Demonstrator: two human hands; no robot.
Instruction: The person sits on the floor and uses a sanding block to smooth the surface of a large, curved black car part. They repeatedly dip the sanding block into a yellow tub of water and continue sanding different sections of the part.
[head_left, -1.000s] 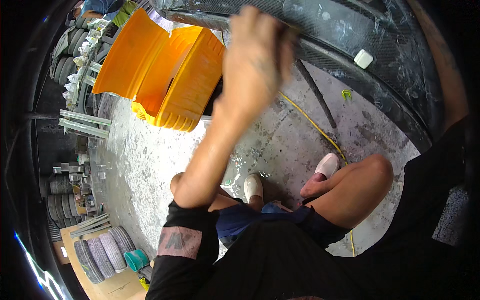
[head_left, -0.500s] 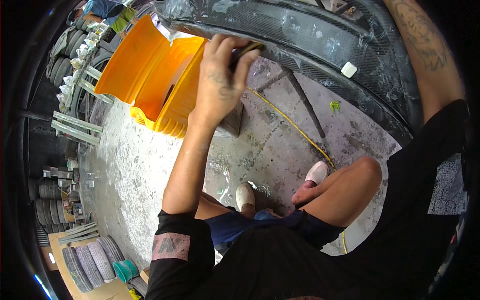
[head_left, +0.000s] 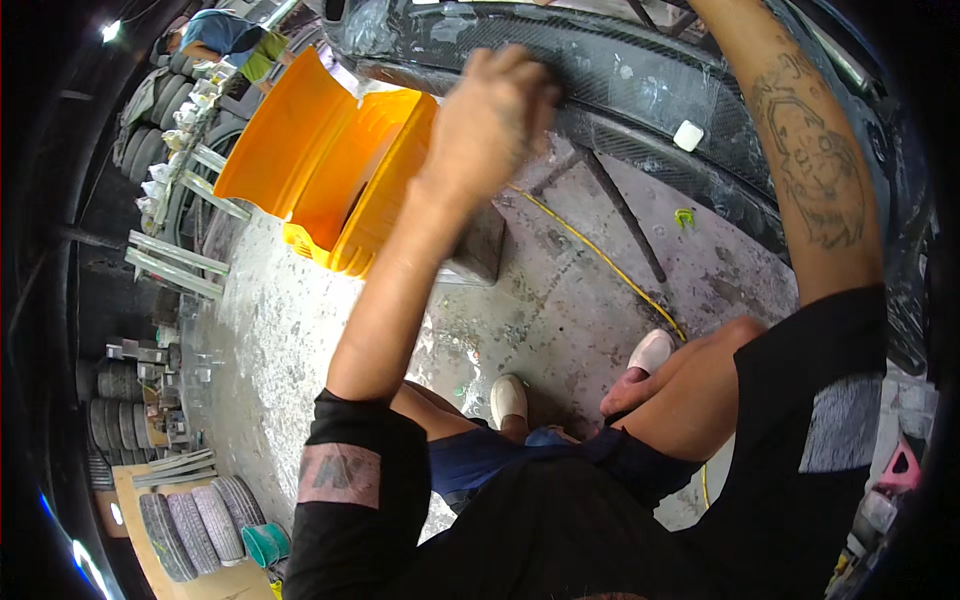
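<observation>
A long black panel with a woven carbon-look surface, like a car body part, spans the top of the view, smeared with pale dust. My left hand is at its near edge, fingers curled and blurred by motion. A small dark pad, only partly visible, is in its grip. From the right my tattooed right arm reaches over the panel, and its hand lies beyond the top edge of the view. On the panel sits a small white rounded case.
A yellow plastic shell stands left of the panel beside a grey block. Dark stand legs and a yellow cable are below the panel. Tyres and a green bucket sit lower left. Another person bends at upper left.
My left hand has shifted right and slightly up along the panel edge. My right arm has swung inward to the left. The whole view has turned slightly.
</observation>
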